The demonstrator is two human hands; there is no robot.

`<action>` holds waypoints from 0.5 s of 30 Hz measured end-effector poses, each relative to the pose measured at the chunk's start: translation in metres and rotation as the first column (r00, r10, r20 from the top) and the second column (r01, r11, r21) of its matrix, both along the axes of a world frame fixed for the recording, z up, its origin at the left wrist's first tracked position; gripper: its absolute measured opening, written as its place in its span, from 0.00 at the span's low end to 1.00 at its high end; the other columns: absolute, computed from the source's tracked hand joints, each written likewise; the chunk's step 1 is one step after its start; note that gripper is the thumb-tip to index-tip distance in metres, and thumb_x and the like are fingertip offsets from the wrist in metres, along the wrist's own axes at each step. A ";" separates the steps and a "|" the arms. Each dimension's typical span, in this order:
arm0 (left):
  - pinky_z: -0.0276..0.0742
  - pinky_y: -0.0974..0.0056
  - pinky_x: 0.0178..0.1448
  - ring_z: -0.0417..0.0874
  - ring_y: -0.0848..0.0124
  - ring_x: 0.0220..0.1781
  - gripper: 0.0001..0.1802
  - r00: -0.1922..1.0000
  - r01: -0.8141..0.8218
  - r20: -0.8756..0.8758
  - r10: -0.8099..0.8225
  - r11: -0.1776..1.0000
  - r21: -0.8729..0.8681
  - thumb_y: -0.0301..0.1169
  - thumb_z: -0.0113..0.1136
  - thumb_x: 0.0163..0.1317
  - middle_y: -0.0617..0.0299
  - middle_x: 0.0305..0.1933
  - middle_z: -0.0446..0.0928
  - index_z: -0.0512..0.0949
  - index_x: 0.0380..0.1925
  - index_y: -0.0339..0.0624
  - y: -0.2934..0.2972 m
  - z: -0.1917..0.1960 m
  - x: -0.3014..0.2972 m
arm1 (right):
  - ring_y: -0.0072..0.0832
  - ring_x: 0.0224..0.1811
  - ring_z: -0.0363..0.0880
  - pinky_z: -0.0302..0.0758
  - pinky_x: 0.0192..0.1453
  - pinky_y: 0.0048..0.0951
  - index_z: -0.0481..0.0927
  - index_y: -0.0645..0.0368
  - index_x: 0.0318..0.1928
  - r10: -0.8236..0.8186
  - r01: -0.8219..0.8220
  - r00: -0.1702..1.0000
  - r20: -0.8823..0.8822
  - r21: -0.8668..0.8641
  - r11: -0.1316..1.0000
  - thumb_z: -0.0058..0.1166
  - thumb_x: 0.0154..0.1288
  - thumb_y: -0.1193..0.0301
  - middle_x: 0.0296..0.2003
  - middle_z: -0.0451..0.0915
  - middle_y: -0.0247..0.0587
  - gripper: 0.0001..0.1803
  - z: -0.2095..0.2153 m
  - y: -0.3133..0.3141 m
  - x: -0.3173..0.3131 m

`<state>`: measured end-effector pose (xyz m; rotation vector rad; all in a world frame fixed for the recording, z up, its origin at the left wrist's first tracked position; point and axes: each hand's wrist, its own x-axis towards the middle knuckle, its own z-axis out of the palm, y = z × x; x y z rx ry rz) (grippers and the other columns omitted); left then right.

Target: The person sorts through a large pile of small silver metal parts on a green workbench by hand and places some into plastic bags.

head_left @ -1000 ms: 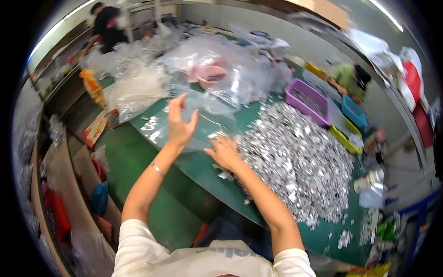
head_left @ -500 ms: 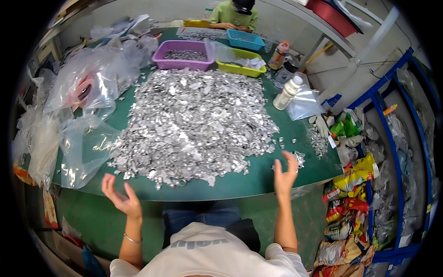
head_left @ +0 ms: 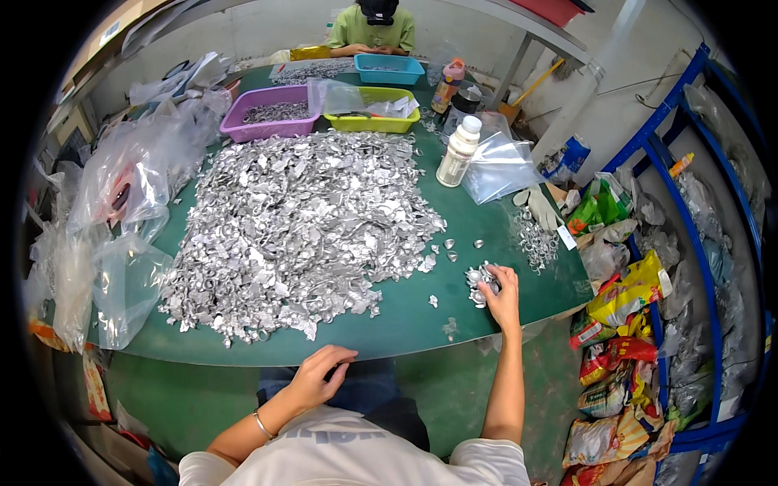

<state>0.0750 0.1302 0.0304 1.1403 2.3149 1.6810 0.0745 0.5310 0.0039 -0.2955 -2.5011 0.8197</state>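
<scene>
My left hand (head_left: 322,377) is half open, near. My right hand (head_left: 503,298) touches the small pile (head_left: 475,278); I can't tell its grip. Probably gathering; next needs a snug pinch.

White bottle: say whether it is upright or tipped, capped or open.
Upright and capped: the bottle stands on the table, its white cap on top. How tight the cap is, I cannot tell.

Small cluster (head_left: 476,285) of shiny, silver-coloured pieces lies loosely piled on the green tabletop (head_left: 405,324), near its front edge. Large heap (head_left: 300,231) of similar loose pieces, many flat and irregular, spreads separately to the left
</scene>
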 end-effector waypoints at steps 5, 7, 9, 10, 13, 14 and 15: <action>0.76 0.64 0.40 0.78 0.61 0.37 0.15 0.992 0.117 0.050 -0.113 0.990 -0.080 0.15 0.54 0.54 0.53 0.37 0.76 0.75 0.42 0.36 0.033 0.000 -0.007 | 0.39 0.47 0.70 0.68 0.51 0.36 0.78 0.62 0.39 0.004 -0.001 1.000 0.013 -0.174 0.985 0.60 0.52 0.73 0.42 0.77 0.43 0.12 0.002 0.006 -0.008; 0.76 0.62 0.42 0.78 0.58 0.39 0.14 0.988 0.157 0.009 -0.157 0.979 -0.133 0.17 0.54 0.55 0.53 0.38 0.75 0.75 0.43 0.37 0.052 0.006 -0.014 | 0.38 0.44 0.72 0.70 0.47 0.34 0.78 0.63 0.36 0.000 0.002 1.000 0.019 -0.114 0.993 0.58 0.54 0.75 0.38 0.79 0.41 0.08 0.007 0.004 -0.007; 0.75 0.60 0.46 0.77 0.55 0.41 0.14 0.982 0.179 -0.038 -0.187 0.971 -0.159 0.19 0.55 0.56 0.53 0.39 0.75 0.74 0.43 0.37 0.076 0.010 -0.023 | 0.36 0.41 0.74 0.71 0.44 0.33 0.78 0.64 0.36 -0.023 0.031 0.998 0.053 -0.146 0.989 0.57 0.55 0.76 0.37 0.80 0.42 0.07 0.011 0.003 -0.006; 0.74 0.59 0.47 0.76 0.54 0.43 0.14 0.978 0.185 -0.067 -0.197 0.971 -0.154 0.20 0.55 0.56 0.52 0.40 0.75 0.74 0.44 0.37 0.092 0.008 -0.029 | 0.34 0.37 0.74 0.72 0.41 0.31 0.78 0.64 0.35 -0.040 0.040 0.999 0.002 -0.159 0.986 0.56 0.56 0.76 0.35 0.80 0.41 0.06 0.009 0.006 -0.005; 0.70 0.56 0.54 0.73 0.52 0.49 0.16 0.967 0.206 -0.123 -0.225 0.967 -0.150 0.22 0.56 0.56 0.51 0.45 0.73 0.72 0.46 0.38 0.147 0.007 -0.050 | 0.26 0.28 0.75 0.72 0.33 0.26 0.78 0.64 0.34 -0.146 0.096 0.978 -0.149 -0.301 0.949 0.55 0.59 0.76 0.30 0.80 0.38 0.04 -0.001 0.011 -0.006; 0.69 0.56 0.55 0.72 0.52 0.51 0.17 0.963 0.194 -0.161 -0.217 0.970 -0.145 0.22 0.57 0.55 0.51 0.47 0.72 0.72 0.46 0.38 0.169 0.001 -0.056 | 0.23 0.26 0.74 0.71 0.31 0.24 0.78 0.65 0.35 -0.224 0.130 0.956 -0.190 -0.410 0.903 0.54 0.60 0.76 0.28 0.79 0.37 0.04 -0.003 0.010 -0.007; 0.67 0.56 0.57 0.71 0.53 0.53 0.18 0.957 0.182 -0.202 -0.208 0.973 -0.140 0.23 0.58 0.54 0.51 0.49 0.71 0.72 0.47 0.39 0.191 -0.005 -0.061 | 0.21 0.23 0.73 0.71 0.29 0.22 0.78 0.65 0.35 -0.303 0.152 0.926 -0.224 -0.514 0.844 0.54 0.61 0.76 0.27 0.79 0.36 0.04 -0.003 0.010 -0.008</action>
